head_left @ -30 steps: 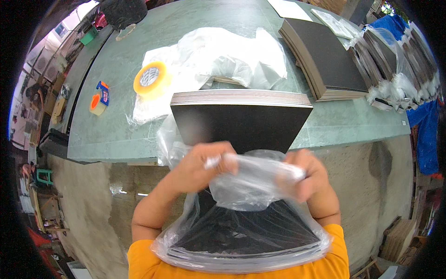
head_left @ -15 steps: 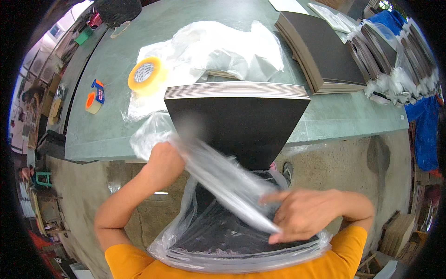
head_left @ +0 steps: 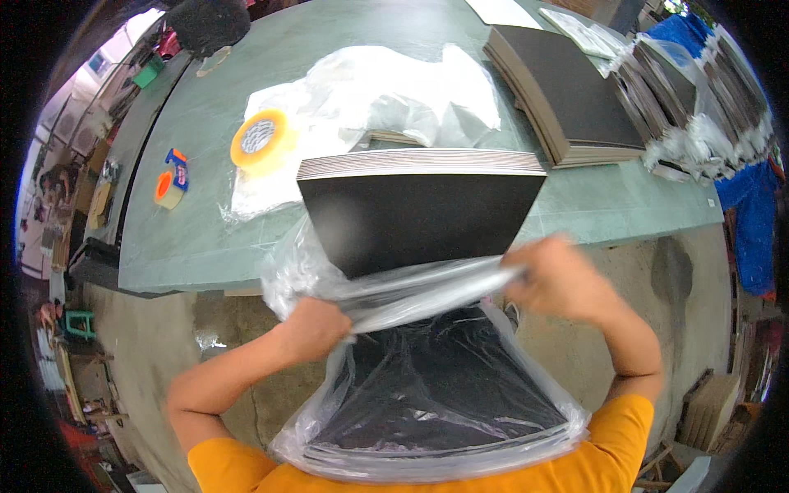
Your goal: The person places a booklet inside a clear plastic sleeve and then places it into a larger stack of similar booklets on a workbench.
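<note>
A stack of black boards with pale layered edges stands upright at the table's near edge, its lower part inside a clear plastic bag that reaches back to my body. Both my hands grip the bag's bunched mouth, which stretches in a band across the front of the stack. My left hand is closed round the band's left end, where loose crumpled film puffs up beside it. Closed on the right end is my right hand, slightly blurred and a little higher.
On the green table lie a yellowish tape roll, a small tape dispenser and white plastic sheeting. Farther right are a pile of dark boards and several plastic-wrapped bundles. A green stool stands at left.
My right hand has moved up and away from me to the stack's right side. The plastic band has swung from a steep slant to nearly level. My left hand has come slightly nearer to me.
</note>
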### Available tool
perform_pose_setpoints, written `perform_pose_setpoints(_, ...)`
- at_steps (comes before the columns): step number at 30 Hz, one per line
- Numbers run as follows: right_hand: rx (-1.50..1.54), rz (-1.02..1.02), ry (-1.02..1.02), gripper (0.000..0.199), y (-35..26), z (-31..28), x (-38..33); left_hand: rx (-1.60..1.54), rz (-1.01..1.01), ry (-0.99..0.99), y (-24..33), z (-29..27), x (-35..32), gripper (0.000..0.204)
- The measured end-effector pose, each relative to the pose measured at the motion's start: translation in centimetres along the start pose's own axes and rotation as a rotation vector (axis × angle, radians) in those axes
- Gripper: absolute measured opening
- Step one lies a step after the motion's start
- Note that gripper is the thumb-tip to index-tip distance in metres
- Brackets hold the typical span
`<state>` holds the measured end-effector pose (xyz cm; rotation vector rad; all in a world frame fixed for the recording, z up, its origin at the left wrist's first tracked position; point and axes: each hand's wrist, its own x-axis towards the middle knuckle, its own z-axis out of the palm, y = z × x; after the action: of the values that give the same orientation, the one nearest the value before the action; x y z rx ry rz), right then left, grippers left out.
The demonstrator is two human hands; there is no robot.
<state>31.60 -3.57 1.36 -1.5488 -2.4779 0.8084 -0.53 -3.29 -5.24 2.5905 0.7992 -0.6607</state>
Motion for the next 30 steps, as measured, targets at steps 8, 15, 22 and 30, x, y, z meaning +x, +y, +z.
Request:
perform_pose_setpoints(8, -0.105, -0.32, 0.704, 0.038, -1.9, 2.9, 1.1, -0.415, -0.958, 1.291, -6.9, -5.3, -2.3, 0.028)
perform_pose_setpoints(15, -0.459, 0.06, 0.964, 0.065, 1.2, 1.7, 1.4, -0.107, -0.464, 1.147, -2.7, -7.0, -0.5, 0.068)
perform_pose_setpoints(22, 0.24, -0.044, 0.877, 0.045, 2.3, 0.4, -3.2, -0.174, -0.258, 1.366, -1.8, -6.7, -1.6, 0.055)
perform_pose_setpoints(30, 1.205, -0.031, 0.129, 0.033, 9.5, 5.3, -4.2, -1.613, 0.164, 0.425, -7.0, 1.0, -2.7, 0.037)
